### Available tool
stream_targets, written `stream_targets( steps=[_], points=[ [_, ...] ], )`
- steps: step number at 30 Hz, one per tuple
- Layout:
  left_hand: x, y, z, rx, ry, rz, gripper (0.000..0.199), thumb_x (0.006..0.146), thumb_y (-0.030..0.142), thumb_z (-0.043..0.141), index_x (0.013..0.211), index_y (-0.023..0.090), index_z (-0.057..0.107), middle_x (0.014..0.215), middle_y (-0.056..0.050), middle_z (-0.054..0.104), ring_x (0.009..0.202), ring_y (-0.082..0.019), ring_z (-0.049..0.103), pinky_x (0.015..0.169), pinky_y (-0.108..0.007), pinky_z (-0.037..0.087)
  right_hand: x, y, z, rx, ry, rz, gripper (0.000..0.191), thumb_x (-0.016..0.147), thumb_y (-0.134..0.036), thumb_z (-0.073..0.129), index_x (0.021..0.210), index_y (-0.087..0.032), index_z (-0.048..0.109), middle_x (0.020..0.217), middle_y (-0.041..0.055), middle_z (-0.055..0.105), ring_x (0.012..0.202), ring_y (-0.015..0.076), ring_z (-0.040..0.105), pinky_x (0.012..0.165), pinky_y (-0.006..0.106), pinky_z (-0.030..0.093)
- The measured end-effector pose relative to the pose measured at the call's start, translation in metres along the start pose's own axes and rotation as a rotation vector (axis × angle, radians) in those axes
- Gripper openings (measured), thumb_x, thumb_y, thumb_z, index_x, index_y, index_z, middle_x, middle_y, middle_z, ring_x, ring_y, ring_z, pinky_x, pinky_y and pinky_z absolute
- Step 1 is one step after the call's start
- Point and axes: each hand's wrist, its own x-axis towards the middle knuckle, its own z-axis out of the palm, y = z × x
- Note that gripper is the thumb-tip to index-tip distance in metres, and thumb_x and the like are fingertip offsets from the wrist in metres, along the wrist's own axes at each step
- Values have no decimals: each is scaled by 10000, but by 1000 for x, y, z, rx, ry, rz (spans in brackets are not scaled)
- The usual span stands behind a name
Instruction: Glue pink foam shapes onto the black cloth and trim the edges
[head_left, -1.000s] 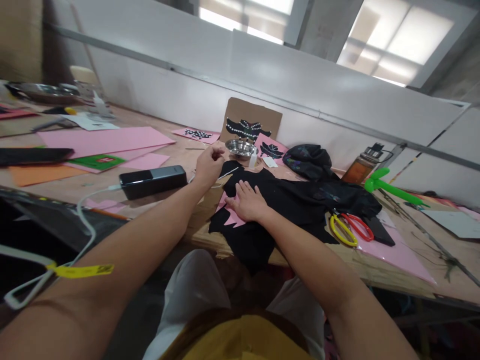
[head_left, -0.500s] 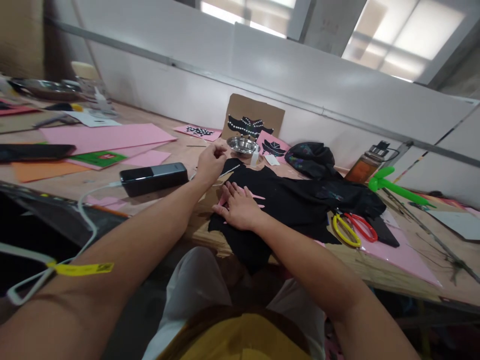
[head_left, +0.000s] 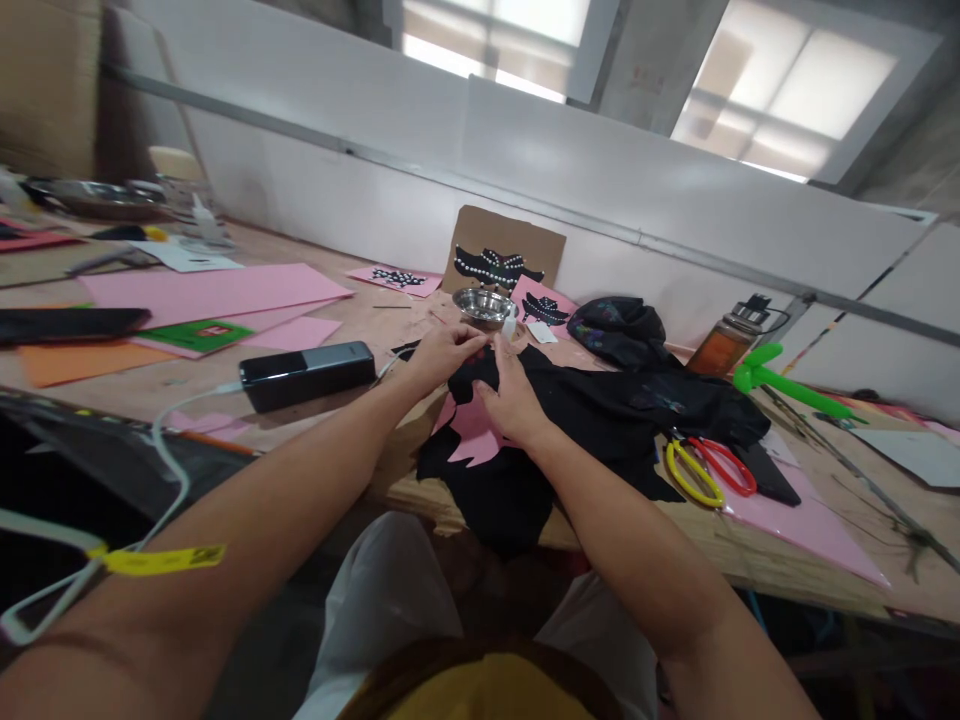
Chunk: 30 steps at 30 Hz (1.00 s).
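My left hand is pinched, its fingertips near the metal bowl; whatever it holds is too small to make out. Just to its right, my right hand has its thumb apart from its stretched fingers. Those fingertips are close to my left ones and below a small white bottle. Under both hands lies black cloth, part of it hanging over the table edge. A pink cut-out with jagged edges rests on the cloth below my right palm.
Black shapes with white beads stand on a brown card and pink cards behind the bowl. A power bank with a white cable sits left. Scissors, a drink bottle and a green balloon are right.
My right hand has lifted off the pink cut-out and moved away from me, towards my left fingertips. My left hand has come down and slightly right. More of the pink cut-out shows.
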Motion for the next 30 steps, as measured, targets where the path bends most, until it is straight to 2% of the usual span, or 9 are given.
stream_targets(
  steps=[6,9,12,15,18,21,23,25,30],
  points=[
    [-2,1,6,-77,-154,3,273,761,454,642,766,187,698,680,-9,671,614,-141,587,596,-262,472,-1,-3,-1,-268,-32,101,821,879,-210,522,1571,-99,93,1643,143,93,1520,235,-4,1195,517,176],
    [-2,-2,7,-98,-174,-13,252,752,432,675,774,182,697,711,-8,676,619,-132,588,616,-265,481,-1,-5,-3,-446,-47,98,828,867,-206,560,1566,-86,132,1650,124,20,1513,273,-80,1201,535,118],
    [0,-9,9,-98,-160,-58,229,775,393,695,791,165,686,709,-6,664,627,-134,596,628,-273,495,1,-7,-2,-613,-52,37,704,908,-163,475,1554,-79,209,1652,101,-16,1501,304,-132,1199,557,63],
    [2,-17,11,-87,-151,-127,251,875,374,644,967,141,665,896,-40,678,760,-160,639,701,-323,544,3,-10,1,-707,-64,-1,647,919,-104,388,1550,-105,247,1656,62,-10,1505,287,-122,1204,544,35],
    [4,-21,12,-97,-160,-172,306,934,359,589,1157,150,600,1120,-80,639,927,-189,643,787,-391,565,3,-12,2,-682,-65,21,689,902,-139,459,1555,-121,238,1657,60,-10,1506,305,-107,1203,545,35],
    [4,-19,12,-138,-134,-166,249,903,371,622,1014,150,656,955,-52,683,785,-155,647,708,-326,554,1,-14,-1,-586,-47,85,791,876,-239,563,1564,-110,194,1655,99,-22,1501,347,-88,1195,560,71],
    [3,-15,12,-174,-95,-146,222,834,388,676,871,169,686,798,-28,698,647,-129,625,620,-274,514,0,-13,-4,-535,-37,117,811,876,-269,571,1567,-115,174,1654,117,-11,1504,344,-60,1192,558,106],
    [2,-11,12,-209,-59,-127,217,762,399,715,808,188,702,735,-25,710,587,-120,610,572,-255,475,0,-11,-7,-518,-26,119,793,887,-264,554,1569,-129,172,1654,122,2,1507,332,-41,1191,554,115],
    [0,-3,12,-238,-37,-125,245,722,420,738,777,181,723,653,-25,698,568,-123,609,555,-248,458,3,-8,-11,-600,7,60,790,872,-208,575,1567,-170,203,1657,87,21,1503,344,-82,1182,601,13]
  ],
)
